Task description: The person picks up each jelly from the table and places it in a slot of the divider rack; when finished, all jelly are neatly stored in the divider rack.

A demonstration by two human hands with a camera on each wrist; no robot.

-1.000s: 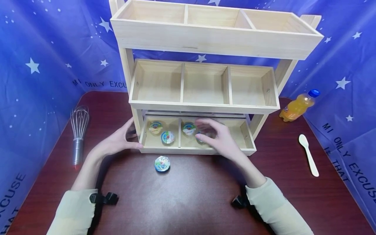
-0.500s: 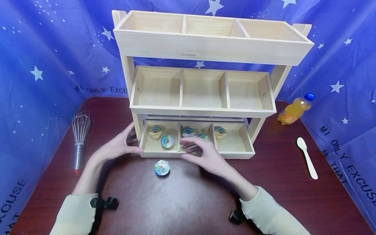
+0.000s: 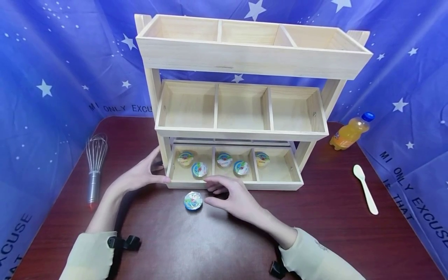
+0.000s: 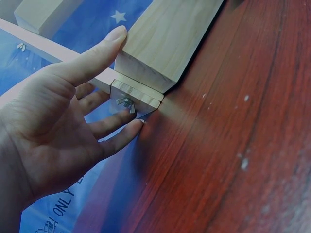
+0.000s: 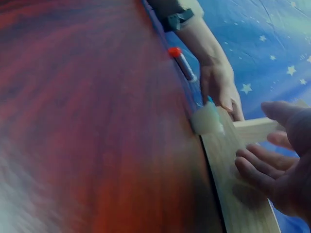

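Observation:
A three-tier wooden shelf (image 3: 227, 187) stands on the table. My left hand (image 3: 140, 173) holds its lower left corner, thumb on the bottom tray's front edge. In the left wrist view, that hand's fingers (image 4: 114, 131) reach round the foot, where a wing nut (image 4: 127, 103) sits. My right hand (image 3: 236, 196) is in front of the bottom tray, thumb and fingers apart, holding nothing. Just left of its fingertips, a foil-lidded jelly cup (image 3: 193, 200) sits on the table; the right wrist view shows this cup (image 5: 208, 120) blurred.
Several jelly cups lie in the bottom tray: two left, two middle, and one yellowish cup (image 3: 261, 158) right. A whisk (image 3: 93, 171) lies left of the shelf. An orange drink bottle (image 3: 351, 131) and a pale spoon (image 3: 365, 189) are at the right. Blue star-patterned cloth (image 3: 395, 74) surrounds the table.
My right hand has left the bottom tray's middle compartment, moving left and toward me to the jelly cup on the table. The left hand stays at the shelf corner. The view has tilted slightly up.

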